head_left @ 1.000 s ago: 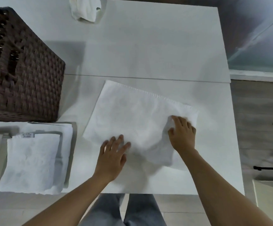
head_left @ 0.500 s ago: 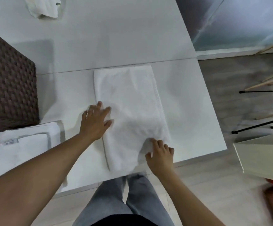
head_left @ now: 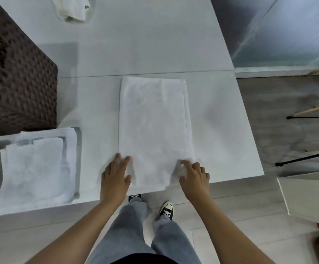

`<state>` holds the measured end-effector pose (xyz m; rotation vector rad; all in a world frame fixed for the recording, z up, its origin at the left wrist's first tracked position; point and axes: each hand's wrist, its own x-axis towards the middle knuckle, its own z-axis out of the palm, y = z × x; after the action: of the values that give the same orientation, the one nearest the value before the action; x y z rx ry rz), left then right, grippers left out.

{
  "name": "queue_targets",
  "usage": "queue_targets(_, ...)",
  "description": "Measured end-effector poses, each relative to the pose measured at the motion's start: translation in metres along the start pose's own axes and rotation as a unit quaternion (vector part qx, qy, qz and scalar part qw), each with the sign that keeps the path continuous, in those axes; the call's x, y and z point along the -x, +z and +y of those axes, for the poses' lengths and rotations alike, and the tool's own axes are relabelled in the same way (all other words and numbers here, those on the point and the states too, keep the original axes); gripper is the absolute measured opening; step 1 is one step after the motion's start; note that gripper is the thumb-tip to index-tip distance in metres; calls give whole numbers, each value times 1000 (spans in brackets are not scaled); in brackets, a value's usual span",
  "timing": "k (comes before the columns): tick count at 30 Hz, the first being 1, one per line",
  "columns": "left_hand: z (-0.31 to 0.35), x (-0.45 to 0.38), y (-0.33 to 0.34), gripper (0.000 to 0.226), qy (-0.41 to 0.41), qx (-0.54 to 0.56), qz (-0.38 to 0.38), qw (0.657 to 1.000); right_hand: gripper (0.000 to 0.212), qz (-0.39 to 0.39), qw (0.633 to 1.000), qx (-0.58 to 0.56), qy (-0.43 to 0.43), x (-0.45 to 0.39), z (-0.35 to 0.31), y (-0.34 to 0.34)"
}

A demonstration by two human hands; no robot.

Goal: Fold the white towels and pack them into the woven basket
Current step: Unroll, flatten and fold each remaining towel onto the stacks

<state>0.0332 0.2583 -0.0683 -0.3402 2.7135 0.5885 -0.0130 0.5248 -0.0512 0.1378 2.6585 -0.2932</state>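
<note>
Left hand [head_left: 114, 177]: lying flat with fingers straight and together, resting on the near left corner of the folded towel [head_left: 153, 128]; nothing grasped.

Right hand [head_left: 194, 175]: sitting at the towel's near right corner, forefinger reaching onto the cloth, the other fingers loosely bent; the cloth is bunching a little under it. Whether it is pinching the corner cannot be told.

Folded towel: lying as a long narrow rectangle on the white table [head_left: 155, 40], its short near end reaching the table's front edge between the two hands, its far end stopping just short of the seam crossing the tabletop.

Stack of folded towels [head_left: 34, 168]: sitting well to the left of the folded towel, at the front edge, a small label showing on top.

Woven basket [head_left: 17, 73]: standing beyond the stack, left of the folded towel, dark brown, its near wall just behind the stack. Its inside is not showing.

Crumpled towel [head_left: 71, 7]: lying at the table's far edge, well beyond the folded towel and left of it.

Open room: bare tabletop is lying between the folded towel and the basket, to the towel's right up to the table's right edge, and across the whole far half beyond the seam.

Below the front edge: grey trousers [head_left: 135, 235] and a black sneaker [head_left: 166, 209] are showing on the floor.
</note>
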Motion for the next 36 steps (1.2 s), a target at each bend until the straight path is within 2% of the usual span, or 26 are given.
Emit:
queue_targets(3, 9, 15, 2, 66, -86, 64, 37, 994, 55, 5, 999, -45, 27, 2, 15, 1)
queue_targets(5, 10, 20, 7, 63, -110, 153, 24, 982, 54, -5, 990, -130, 51, 2, 21, 1)
queue_targets(8, 13, 22, 10, 51, -162, 344, -2, 925, 47, -20, 945, -298, 137, -4, 25, -2)
queue_targets(11, 17, 29, 10, 36, -200, 419, 5, 886, 36, -6, 895, -404, 191, -10, 32, -2)
queue_targets(13, 20, 40, 9, 32, -199, 416, 6, 888, 34, -14, 884, -422, 202, -15, 38, -4)
queue_targets(16, 19, 61, 15, 31, -204, 406, 9, 891, 36, -60, 892, -406, 189, -12, 47, -3)
queue_targets(19, 19, 85, 26, 29, -223, 402, 12, 888, 39, -91, 884, -423, 179, 5, 55, 3)
queue_targets(23, 22, 121, 42, 29, -250, 396, 16, 883, 28, -122, 873, -442, 163, 32, 68, 14)
queue_targets(27, 26, 155, 49, 29, -266, 402, 14, 876, 19, -116, 853, -486, 152, 59, 86, 26)
queue_targets(30, 31, 174, 46, 26, -279, 434, 4, 857, 11, -95, 824, -535, 162, 71, 99, 26)
queue_targets(32, 33, 183, 38, 27, -266, 463, -36, 845, 22, -93, 792, -582, 158, 76, 105, 18)
queue_targets(34, 33, 188, 26, 34, -231, 469, -68, 850, 30, -102, 748, -640, 146, 79, 108, 5)
queue_targets(36, 36, 187, 11, 32, -209, 460, -48, 861, 24, -115, 716, -674, 142, 78, 107, -12)
